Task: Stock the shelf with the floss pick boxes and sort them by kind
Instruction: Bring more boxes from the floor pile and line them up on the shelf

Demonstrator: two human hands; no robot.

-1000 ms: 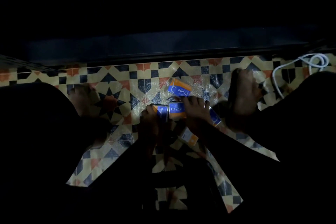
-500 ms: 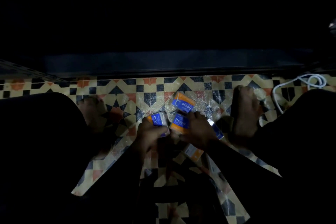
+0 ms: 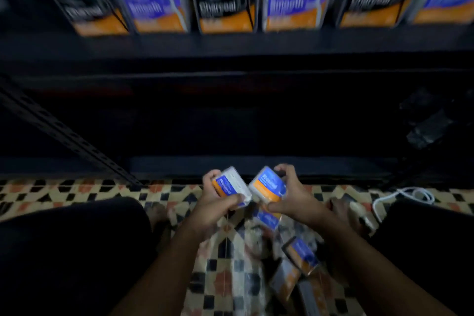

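My left hand grips a blue and orange "Round" floss pick box, tilted, above the tiled floor. My right hand grips a second "Round" box beside it; the two boxes nearly touch. Another blue box lies on the floor just under my hands, and more boxes lie lower right. The dark shelf above carries a row of black "Charcoal" boxes alternating with blue "Smooth" boxes, all blurred.
A dark lower shelf bay opens in front of me, with a perforated metal strut slanting at left. My dark-clad knees flank the patterned tile floor. A white cable coils at right.
Both hands have lifted a box each off the floor toward the shelf. The view has tilted up, so the stocked upper shelf has come into sight.
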